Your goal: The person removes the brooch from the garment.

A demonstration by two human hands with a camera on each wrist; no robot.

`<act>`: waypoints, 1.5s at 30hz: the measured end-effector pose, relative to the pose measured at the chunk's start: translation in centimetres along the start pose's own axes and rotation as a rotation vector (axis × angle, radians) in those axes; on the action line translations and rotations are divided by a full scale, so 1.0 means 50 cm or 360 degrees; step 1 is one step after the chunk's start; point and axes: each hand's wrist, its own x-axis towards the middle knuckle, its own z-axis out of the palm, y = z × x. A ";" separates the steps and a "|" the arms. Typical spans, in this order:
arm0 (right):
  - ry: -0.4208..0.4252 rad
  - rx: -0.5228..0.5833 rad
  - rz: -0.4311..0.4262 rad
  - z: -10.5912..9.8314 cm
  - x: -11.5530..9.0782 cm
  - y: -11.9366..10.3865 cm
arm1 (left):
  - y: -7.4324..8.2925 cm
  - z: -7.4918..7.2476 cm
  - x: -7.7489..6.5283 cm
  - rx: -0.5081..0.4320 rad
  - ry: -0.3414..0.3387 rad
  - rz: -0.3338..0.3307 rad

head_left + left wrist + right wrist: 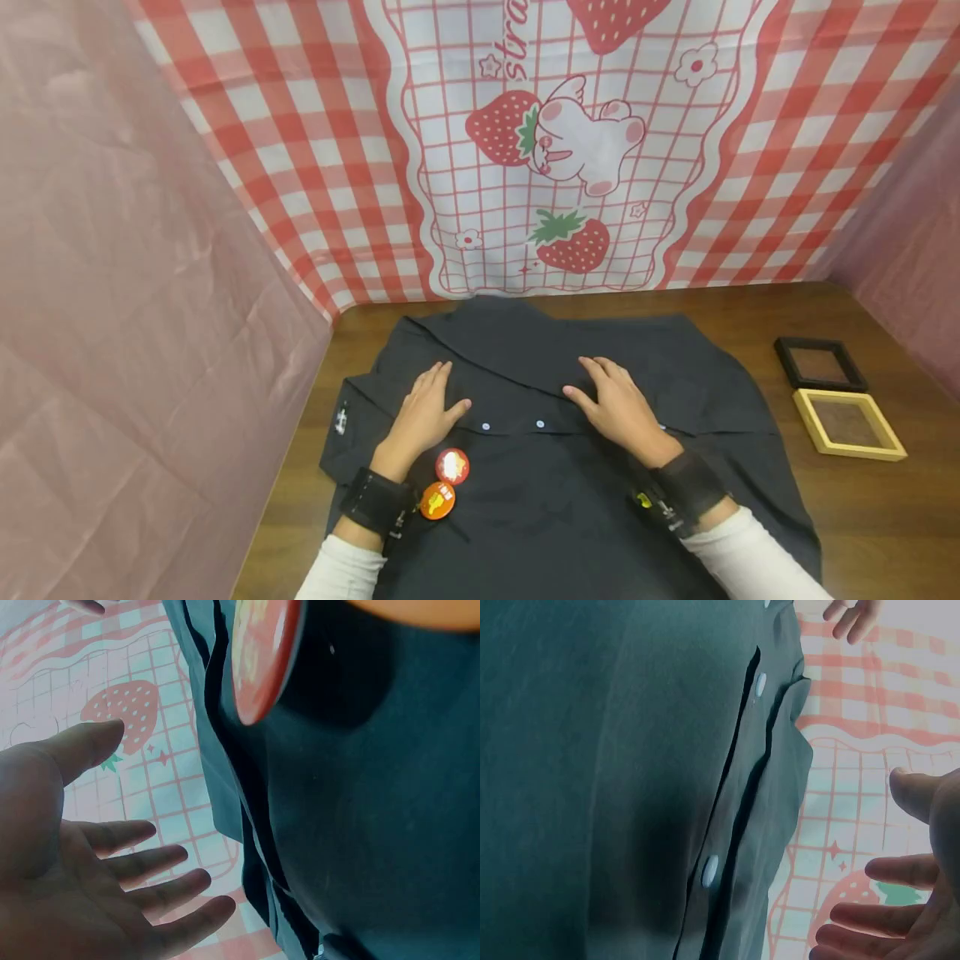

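Observation:
A dark buttoned shirt (540, 508) lies spread across the table, its small white buttons in a row between my hands. Over its left half is my left hand (422, 417), fingers straight and thumb spread, holding nothing. My right hand (621, 408) is above the right half in much the same pose, also without anything in it. On the cloth beside my left wrist are a red round badge (452, 466) and an orange round badge (437, 501), edge to edge. In the wrist views, both the left palm (90, 877) and right fingers (877, 919) appear apart from the cloth.
A black frame (787, 364) and a pale yellow frame (862, 452) lie at the right of the wooden table (855, 533). A small shiny piece (341, 418) is on the shirt's left sleeve. Behind hangs a strawberry-print cloth (480, 192); a pink sheet (150, 333) borders the left.

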 end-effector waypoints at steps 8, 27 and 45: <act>-0.0026 0.0021 -0.0035 0.001 -0.002 -0.010 | 0.011 -0.001 -0.010 0.0015 -0.0025 0.0039; -0.0073 0.0134 -0.0145 0.038 -0.009 -0.072 | -0.006 0.004 -0.039 0.0115 0.0042 0.0136; -0.0132 0.0155 -0.0264 0.073 -0.027 -0.118 | -0.014 0.003 -0.082 0.0052 -0.0013 0.0149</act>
